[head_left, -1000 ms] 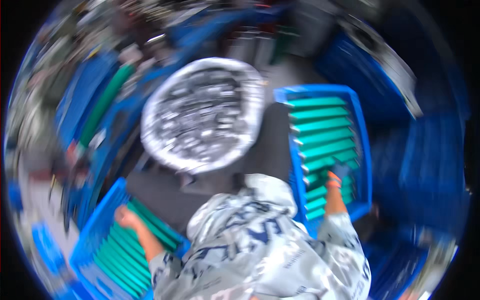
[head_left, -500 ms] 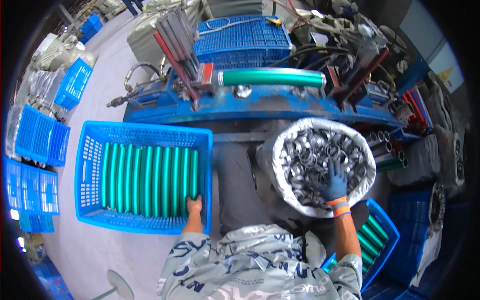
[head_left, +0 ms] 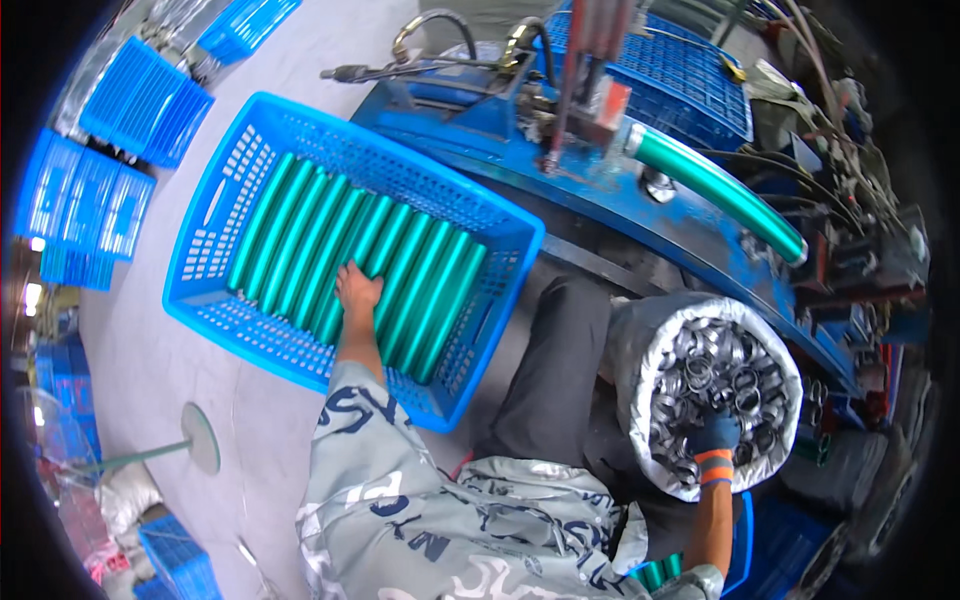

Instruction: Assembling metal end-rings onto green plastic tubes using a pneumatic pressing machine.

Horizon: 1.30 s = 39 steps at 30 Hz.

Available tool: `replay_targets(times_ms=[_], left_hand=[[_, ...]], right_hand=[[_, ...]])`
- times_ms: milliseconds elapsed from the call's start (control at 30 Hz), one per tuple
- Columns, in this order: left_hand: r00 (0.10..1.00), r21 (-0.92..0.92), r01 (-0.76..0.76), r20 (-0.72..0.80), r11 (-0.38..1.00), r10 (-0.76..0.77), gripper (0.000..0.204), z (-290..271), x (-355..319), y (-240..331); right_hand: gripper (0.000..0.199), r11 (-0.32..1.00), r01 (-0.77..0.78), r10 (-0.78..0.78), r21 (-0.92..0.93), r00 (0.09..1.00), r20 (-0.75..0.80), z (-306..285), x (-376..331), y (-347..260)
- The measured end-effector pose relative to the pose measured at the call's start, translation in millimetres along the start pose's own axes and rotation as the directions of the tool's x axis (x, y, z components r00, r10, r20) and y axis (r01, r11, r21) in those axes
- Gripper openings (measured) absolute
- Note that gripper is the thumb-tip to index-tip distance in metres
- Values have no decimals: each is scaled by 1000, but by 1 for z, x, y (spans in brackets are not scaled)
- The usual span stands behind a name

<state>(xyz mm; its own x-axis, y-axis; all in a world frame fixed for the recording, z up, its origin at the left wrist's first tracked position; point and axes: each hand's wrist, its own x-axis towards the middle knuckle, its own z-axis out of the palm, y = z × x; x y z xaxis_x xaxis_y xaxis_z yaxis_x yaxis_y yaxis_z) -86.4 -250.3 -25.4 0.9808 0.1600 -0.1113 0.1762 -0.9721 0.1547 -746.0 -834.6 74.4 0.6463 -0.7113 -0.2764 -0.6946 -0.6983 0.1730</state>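
A blue crate (head_left: 530,262) at the left holds a row of green metallic tubes (head_left: 285,235). My bare left hand (head_left: 357,288) lies over the tubes near the middle of the row, thumb and fingers apart. To the right, a silvery sack (head_left: 640,400) with a rolled rim is full of loose metal rings (head_left: 700,375). My right hand (head_left: 716,434), in a dark blue glove with an orange-striped cuff, reaches down into the rings. Its fingertips are hidden there, and whether they grip a ring does not show.
A blue machine bench (head_left: 620,215) crosses beyond the crate, bearing a green tube (head_left: 715,185) with metal ends and a red-and-grey upright (head_left: 590,80). Another blue crate (head_left: 745,540) with green tubes is partly hidden by my right arm. Blue crates (head_left: 145,100) line the far left.
The view has swung, so the scene appears tilted. My left hand has gone from the lower end of the rightmost tubes to mid-row. My right hand stays in the sack, its fingers now less visible.
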Motion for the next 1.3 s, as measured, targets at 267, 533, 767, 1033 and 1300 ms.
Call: replay_targets(times_ms=[267, 533, 767, 1033, 1300], left_hand=[[971, 30, 87, 221, 996, -92, 129, -34, 45, -24], [920, -137, 19, 390, 990, 37, 157, -45, 57, -75], [897, 163, -153, 436, 975, 68, 118, 16, -60, -11], [930, 0, -310, 209, 951, 303, 85, -16, -108, 3], [970, 6, -103, -220, 995, 102, 86, -101, 84, -133]], right_hand=[[69, 977, 215, -215, 5, 976, 36, -4, -13, 14], [38, 920, 380, -370, 97, 923, -103, -24, -11, -10], [46, 882, 304, -283, 361, 953, -112, -38, -42, -7], [51, 200, 20, 90, 980, 995, -39, 32, -31, -37], [63, 662, 132, 121, 738, 952, -280, 40, -23, -81]])
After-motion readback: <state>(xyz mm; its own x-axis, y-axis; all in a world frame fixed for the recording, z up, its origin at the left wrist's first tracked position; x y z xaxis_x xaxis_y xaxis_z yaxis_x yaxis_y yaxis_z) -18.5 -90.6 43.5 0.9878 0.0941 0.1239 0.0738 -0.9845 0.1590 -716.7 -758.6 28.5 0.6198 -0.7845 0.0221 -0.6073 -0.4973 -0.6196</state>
